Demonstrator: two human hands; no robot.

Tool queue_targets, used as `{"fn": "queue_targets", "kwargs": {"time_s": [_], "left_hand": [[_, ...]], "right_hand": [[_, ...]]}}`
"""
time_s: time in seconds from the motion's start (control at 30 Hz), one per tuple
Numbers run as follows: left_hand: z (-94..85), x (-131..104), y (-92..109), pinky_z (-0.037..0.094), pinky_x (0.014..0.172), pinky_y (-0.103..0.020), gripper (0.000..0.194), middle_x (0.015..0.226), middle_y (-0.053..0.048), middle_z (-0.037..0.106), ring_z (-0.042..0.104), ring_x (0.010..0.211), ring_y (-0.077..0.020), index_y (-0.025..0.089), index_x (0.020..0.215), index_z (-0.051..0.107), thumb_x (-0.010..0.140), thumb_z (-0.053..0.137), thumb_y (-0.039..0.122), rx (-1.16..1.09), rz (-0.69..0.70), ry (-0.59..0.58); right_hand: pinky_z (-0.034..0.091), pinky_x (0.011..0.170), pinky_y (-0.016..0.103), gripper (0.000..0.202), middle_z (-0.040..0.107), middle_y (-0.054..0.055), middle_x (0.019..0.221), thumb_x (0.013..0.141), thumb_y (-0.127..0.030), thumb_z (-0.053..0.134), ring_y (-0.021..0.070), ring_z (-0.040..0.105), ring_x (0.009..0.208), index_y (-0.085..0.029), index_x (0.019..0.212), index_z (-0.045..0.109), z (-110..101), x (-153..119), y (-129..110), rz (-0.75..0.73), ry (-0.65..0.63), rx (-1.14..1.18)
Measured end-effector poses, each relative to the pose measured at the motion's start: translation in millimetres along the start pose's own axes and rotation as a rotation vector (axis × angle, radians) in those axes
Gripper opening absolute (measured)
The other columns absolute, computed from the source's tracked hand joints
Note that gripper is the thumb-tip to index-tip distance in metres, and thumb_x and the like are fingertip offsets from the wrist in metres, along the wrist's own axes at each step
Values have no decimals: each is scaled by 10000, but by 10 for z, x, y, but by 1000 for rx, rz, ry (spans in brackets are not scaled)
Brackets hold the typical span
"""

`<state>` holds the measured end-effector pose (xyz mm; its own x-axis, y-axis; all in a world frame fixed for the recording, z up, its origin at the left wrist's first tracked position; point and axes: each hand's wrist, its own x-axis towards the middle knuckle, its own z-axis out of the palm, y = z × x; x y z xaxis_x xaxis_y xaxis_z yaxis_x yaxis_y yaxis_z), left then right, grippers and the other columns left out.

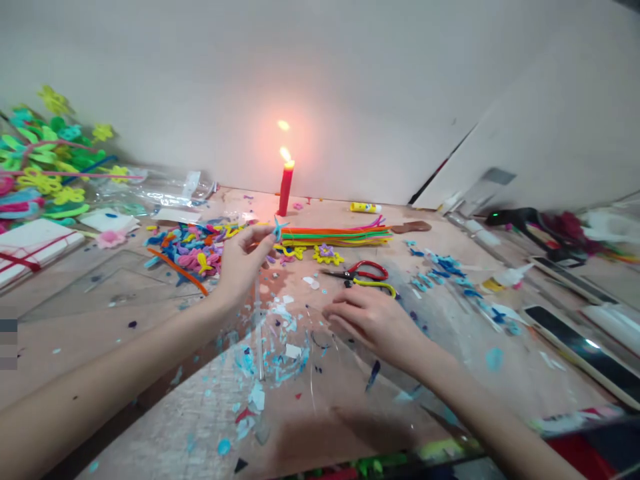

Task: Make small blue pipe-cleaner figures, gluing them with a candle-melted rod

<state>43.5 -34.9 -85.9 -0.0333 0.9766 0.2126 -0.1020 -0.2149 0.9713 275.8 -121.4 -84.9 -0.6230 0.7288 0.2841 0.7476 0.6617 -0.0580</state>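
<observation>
Crowding the far left: fuzzy green, yellow and pink flowers, then a white block crossed by red cord. Clear plastic packaging behind; next, a heap of multicoloured fuzzy pieces and an orange strip lying in front of it. Left hand comes next, thumb and fingers pinching a small light-blue piece, held near the base of a lit red candle. White and blue scraps litter the table between both arms. Bundle of coloured fuzzy sticks lies right of the piece; yellow glue stick behind. Scissors sit just beyond the right hand, which is loosely open, palm down, fingers slightly bent; can't tell if it touches them. Farther right: blue pieces, blurred white-tipped bottle, dark-screened slab.
</observation>
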Motion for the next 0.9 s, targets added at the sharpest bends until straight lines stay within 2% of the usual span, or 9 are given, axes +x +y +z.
{"fn": "queue_targets", "kwargs": {"time_s": [0.13,0.23,0.37,0.53,0.73,0.9], "left_hand": [[-23,32,42,452,492,-204,187,808,-18,674,629,591,-96,161,935,670,787,697,272,-17,24,28],[-18,25,-12,448,494,-204,179,756,-14,658,633,600,-106,154,916,670,786,689,275,4,24,-2],[-14,18,-116,452,508,-204,229,726,-7,658,637,615,-121,145,938,682,771,687,302,36,30,-43],[-19,9,-221,476,516,-209,229,770,-16,673,633,602,-120,148,906,677,765,697,328,66,27,-88],[-47,-1,-314,482,525,-212,181,712,8,636,630,576,-114,165,907,653,806,672,314,92,40,-130],[-67,12,-273,456,518,-216,192,698,6,650,627,587,-123,166,944,662,806,652,299,126,100,-36]], "right_hand": [[525,763,335,245,725,98,978,995,-253,464,210,679,885,-176,975,696,-237,-149,273,195,106,-66],[525,685,322,224,722,94,995,980,-223,471,212,692,822,-191,1043,683,-310,-314,434,240,-14,-122],[534,667,303,239,713,93,991,959,-175,462,198,694,793,-207,1058,678,-236,-517,474,181,-123,-95],[549,703,316,317,696,115,1033,922,-106,420,205,689,849,-197,1106,662,-141,-656,542,167,-121,-135],[538,776,365,241,687,132,1040,943,-188,443,236,677,887,-183,1058,654,-181,-752,949,321,-43,-157],[501,717,363,245,694,128,997,961,-224,412,213,648,749,-162,1041,636,-179,-783,1218,437,3,-152]]}}
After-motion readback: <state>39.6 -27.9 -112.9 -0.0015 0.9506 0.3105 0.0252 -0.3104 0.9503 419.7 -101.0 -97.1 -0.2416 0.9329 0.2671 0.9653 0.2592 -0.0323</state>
